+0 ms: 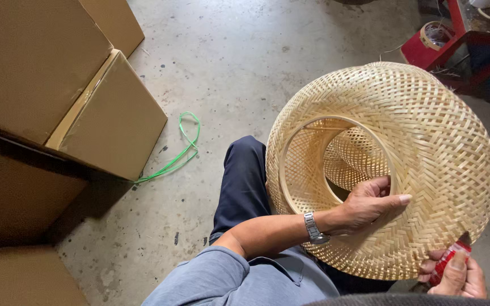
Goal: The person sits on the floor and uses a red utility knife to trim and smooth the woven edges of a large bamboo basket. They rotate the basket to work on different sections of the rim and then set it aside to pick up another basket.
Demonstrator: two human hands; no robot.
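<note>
Left hand [370, 207] grips inner rim of woven bamboo lampshade [426, 141], steadying it on lap; right hand [455, 275] closed on red tool [448, 259] at lower edge.

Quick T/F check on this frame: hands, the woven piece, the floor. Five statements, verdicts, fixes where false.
1. The left hand grips the inner ring of the round pale woven bamboo shade. True.
2. The right hand is empty. False: it holds a small red tool.
3. A green strap lies on the grey concrete floor. True.
4. The brown cardboard boxes are blue plastic. False: brown cardboard.
5. The left wrist is bare. False: it bears a silver wristwatch.
</note>
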